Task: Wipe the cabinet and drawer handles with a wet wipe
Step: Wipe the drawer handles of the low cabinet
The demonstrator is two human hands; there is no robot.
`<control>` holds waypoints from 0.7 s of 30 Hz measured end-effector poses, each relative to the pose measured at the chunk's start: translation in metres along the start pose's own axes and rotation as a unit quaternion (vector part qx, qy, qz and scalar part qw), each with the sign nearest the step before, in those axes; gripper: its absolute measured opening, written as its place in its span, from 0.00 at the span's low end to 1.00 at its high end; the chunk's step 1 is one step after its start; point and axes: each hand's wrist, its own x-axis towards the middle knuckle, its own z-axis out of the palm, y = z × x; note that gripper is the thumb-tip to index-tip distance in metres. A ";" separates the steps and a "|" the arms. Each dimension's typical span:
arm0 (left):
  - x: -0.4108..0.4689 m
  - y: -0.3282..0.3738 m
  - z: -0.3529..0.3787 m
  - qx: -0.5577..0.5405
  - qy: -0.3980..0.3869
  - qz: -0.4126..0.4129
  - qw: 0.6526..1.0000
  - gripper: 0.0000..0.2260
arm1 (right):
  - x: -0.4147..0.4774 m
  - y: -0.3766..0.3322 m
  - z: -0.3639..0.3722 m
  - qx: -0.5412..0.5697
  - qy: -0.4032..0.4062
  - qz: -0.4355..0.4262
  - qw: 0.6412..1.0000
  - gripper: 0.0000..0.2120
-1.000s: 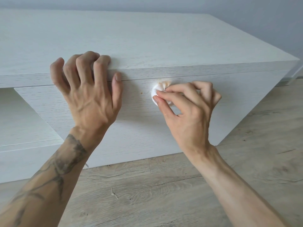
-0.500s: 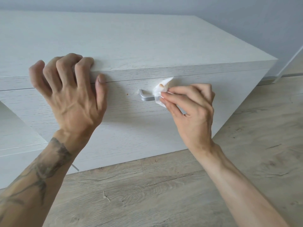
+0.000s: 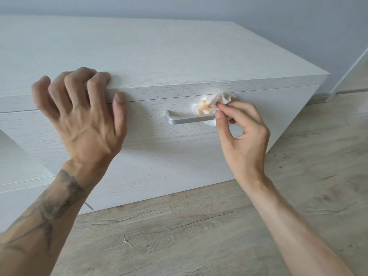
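Observation:
A silver bar handle [image 3: 187, 118] is fixed to the front of a pale wood drawer [image 3: 179, 152]. My right hand [image 3: 242, 138] pinches a crumpled white wet wipe [image 3: 209, 105] with orange stains, pressed on the handle's right end, which it hides. My left hand [image 3: 79, 118] rests on the front edge of the cabinet top [image 3: 159, 56], fingers curled over the edge, thumb on the drawer gap. It holds nothing. A small orange speck [image 3: 151, 116] sits on the drawer front left of the handle.
The low white cabinet stands on a grey-brown wood floor [image 3: 219, 236]. A grey wall [image 3: 278, 26] and a white skirting strip [image 3: 350, 68] lie behind at the right. Another cabinet section [image 3: 18, 172] shows at the far left.
My right hand has slid the wipe rightward along the handle, uncovering the left part of the bar. The wipe now shows orange stains. My left hand stays on the cabinet edge.

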 end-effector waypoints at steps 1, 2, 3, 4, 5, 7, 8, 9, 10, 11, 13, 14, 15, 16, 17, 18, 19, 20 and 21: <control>0.000 0.000 0.000 0.000 0.000 0.002 1.000 0.17 | -0.002 -0.002 0.001 0.004 0.000 0.003 1.000 0.07; 0.001 0.000 -0.001 0.001 0.000 0.005 1.000 0.17 | -0.004 -0.003 0.001 0.007 0.003 0.005 1.000 0.07; 0.002 0.000 -0.001 0.003 -0.001 0.008 1.000 0.17 | -0.006 -0.005 0.001 0.008 0.009 0.005 1.000 0.07; 0.002 0.000 -0.001 0.004 -0.002 0.009 1.000 0.17 | -0.009 -0.006 0.001 0.008 0.014 0.004 1.000 0.07; 0.001 0.000 -0.001 0.005 -0.002 0.009 1.000 0.17 | -0.011 -0.006 0.001 0.008 0.016 0.001 1.000 0.07; 0.001 -0.001 0.000 0.004 0.002 0.009 1.000 0.17 | -0.009 -0.005 -0.003 0.012 0.005 -0.005 1.000 0.07; 0.000 -0.001 0.001 0.005 0.005 0.011 1.000 0.17 | -0.006 -0.003 -0.005 0.019 -0.008 -0.002 1.000 0.08; 0.000 -0.001 0.001 0.008 0.007 0.013 1.000 0.17 | -0.005 -0.002 -0.006 0.031 -0.021 0.007 0.999 0.08; 0.001 -0.002 0.002 0.010 0.008 0.015 1.000 0.17 | -0.004 -0.001 -0.006 0.046 -0.031 0.021 0.998 0.09; 0.002 -0.002 0.002 0.011 0.010 0.016 1.000 0.17 | -0.006 -0.002 -0.005 0.058 -0.036 0.032 0.997 0.09; 0.002 -0.003 0.004 0.016 0.016 0.017 1.000 0.17 | -0.011 -0.003 -0.004 0.056 -0.028 0.035 0.997 0.10; 0.002 -0.003 0.004 0.018 0.019 0.018 0.999 0.17 | -0.012 -0.004 -0.004 0.049 -0.023 0.029 0.998 0.10; 0.001 -0.004 0.004 0.019 0.023 0.019 0.999 0.18 | -0.012 -0.004 -0.005 0.048 -0.021 0.024 0.998 0.10; 0.001 -0.004 0.004 0.018 0.026 0.021 0.999 0.18 | -0.011 -0.003 -0.006 0.051 -0.024 0.022 0.998 0.10; 0.001 -0.004 0.004 0.018 0.029 0.023 0.999 0.18 | -0.009 -0.002 -0.007 0.057 -0.029 0.024 0.998 0.10; 0.002 -0.004 0.003 0.020 0.029 0.026 0.999 0.17 | -0.007 -0.002 -0.007 0.062 -0.031 0.030 0.997 0.10; 0.002 -0.003 0.003 0.021 0.029 0.028 0.999 0.17 | -0.007 -0.002 -0.007 0.061 -0.030 0.032 0.997 0.10; 0.002 -0.003 0.003 0.022 0.028 0.028 0.999 0.17 | -0.008 -0.004 -0.006 0.053 -0.024 0.030 0.998 0.10; 0.002 -0.003 0.002 0.024 0.029 0.028 0.999 0.18 | -0.010 -0.006 -0.004 0.039 -0.016 0.022 0.999 0.09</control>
